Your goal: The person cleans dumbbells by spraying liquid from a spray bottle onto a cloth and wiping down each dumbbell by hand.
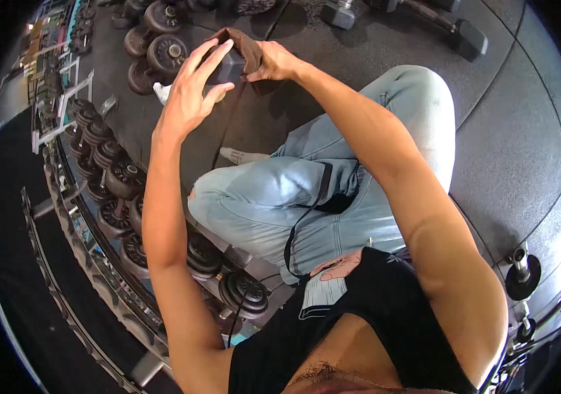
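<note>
Out in front of my crossed legs, my left hand [192, 92] grips a dark hexagonal dumbbell head [229, 68], its fingers and thumb curved around it. The rest of that dumbbell is hidden. On the other side, my right hand [275, 62] is closed on a brown cloth [246, 50], which drapes over the far and right side of the dumbbell head. A small white object [161, 92] shows just left of my left hand; its kind is unclear.
Round plate dumbbells [166, 52] stand on the rubber floor [517, 144] at the far left. A rack of dumbbells [123, 177] runs along my left side. Hex dumbbells [469, 41] lie at the far right. A metal stand with a black disc [523, 276] is at right.
</note>
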Tool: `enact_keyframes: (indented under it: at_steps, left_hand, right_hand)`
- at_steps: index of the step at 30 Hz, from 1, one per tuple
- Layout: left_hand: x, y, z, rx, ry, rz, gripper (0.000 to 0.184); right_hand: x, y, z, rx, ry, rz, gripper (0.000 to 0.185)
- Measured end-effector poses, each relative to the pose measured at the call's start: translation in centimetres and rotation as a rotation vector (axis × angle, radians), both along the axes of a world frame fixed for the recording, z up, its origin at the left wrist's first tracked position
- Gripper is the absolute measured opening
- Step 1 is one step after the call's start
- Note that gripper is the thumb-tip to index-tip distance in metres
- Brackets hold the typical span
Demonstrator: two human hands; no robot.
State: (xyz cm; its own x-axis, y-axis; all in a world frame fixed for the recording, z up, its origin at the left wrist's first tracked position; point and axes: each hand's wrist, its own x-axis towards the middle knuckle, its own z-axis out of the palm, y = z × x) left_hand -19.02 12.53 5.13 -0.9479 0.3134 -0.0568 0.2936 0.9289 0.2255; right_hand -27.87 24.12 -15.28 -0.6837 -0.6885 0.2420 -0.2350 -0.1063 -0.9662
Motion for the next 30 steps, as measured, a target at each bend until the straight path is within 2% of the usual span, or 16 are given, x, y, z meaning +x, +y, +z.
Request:
enact_keyframes:
  at_steps: [2, 4, 5, 8, 10, 12, 14, 16, 17, 18, 20, 22, 25, 26, 28, 30]
  left_hand:
    - [-0.7, 1.1, -0.3, 0.002, -0.002, -0.042, 0.061]
    - [-0.3, 2.9, -0.6, -0.199, 0.046, 0.370, 0.056]
    - [-0.6, 3.3, -0.7, -0.201, 0.048, 0.368, 0.056]
    - [-1.2, 4.7, -1.6, -0.453, 0.055, 0.666, 0.062]
    - [-1.1, 5.0, -1.6, -0.450, 0.107, 0.657, 0.063]
    - [-1.3, 5.4, -1.2, -0.440, 0.032, 0.604, 0.063]
    - [-0.6, 4.8, -0.8, -0.408, 0.028, 0.538, 0.056]
    - [0.0, 3.4, -0.1, -0.113, 0.052, 0.224, 0.050]
    - [0.0, 2.8, 0.4, -0.034, -0.029, 0.106, 0.052]
    - [0.1, 2.5, 0.5, -0.038, -0.031, 0.102, 0.052]
    - [0.6, 2.0, 0.3, -0.106, 0.019, -0.070, 0.052]
    - [1.3, 1.9, -0.3, -0.121, 0.070, -0.045, 0.052]
    - [2.2, 2.5, -1.2, -0.153, 0.136, 0.267, 0.054]
    - [2.2, 2.3, -1.8, -0.158, 0.139, 0.277, 0.054]
    - [2.2, 2.2, -3.0, -0.173, 0.214, 0.515, 0.054]
    - [2.2, 3.0, -2.6, -0.203, 0.164, 0.588, 0.056]
  right_hand:
    - [0.4, 0.1, -0.3, -0.030, -0.030, -0.020, 0.058]
    - [1.0, -0.5, 0.2, 0.065, 0.021, -0.056, 0.056]
    - [1.5, -0.2, 1.3, 0.090, -0.012, -0.088, 0.051]
    - [3.1, -0.5, 2.4, 0.084, 0.044, -0.252, 0.051]
    - [3.8, -1.4, 1.9, 0.087, 0.037, -0.317, 0.052]
    - [3.6, -1.5, 2.0, 0.084, 0.039, -0.386, 0.052]
    - [2.9, -1.0, 1.9, 0.012, 0.015, -0.299, 0.055]
    - [0.4, -0.2, 1.4, 0.061, -0.027, -0.037, 0.055]
    - [-0.5, 0.4, 1.7, 0.066, -0.034, 0.053, 0.055]
    - [-0.9, 0.7, 2.0, 0.070, -0.041, 0.144, 0.055]
    - [-0.2, 0.9, 2.5, 0.075, -0.030, 0.128, 0.052]
    - [0.2, 0.6, 3.0, 0.083, -0.005, 0.113, 0.049]
    - [2.6, -1.2, 2.7, 0.137, 0.057, -0.135, 0.028]
    - [3.7, -1.4, 3.3, 0.132, 0.061, -0.125, 0.028]
    - [5.5, -1.6, 4.5, -0.004, 0.018, -0.500, 0.031]
    - [5.5, -1.5, 3.9, 0.047, 0.017, -0.454, 0.037]
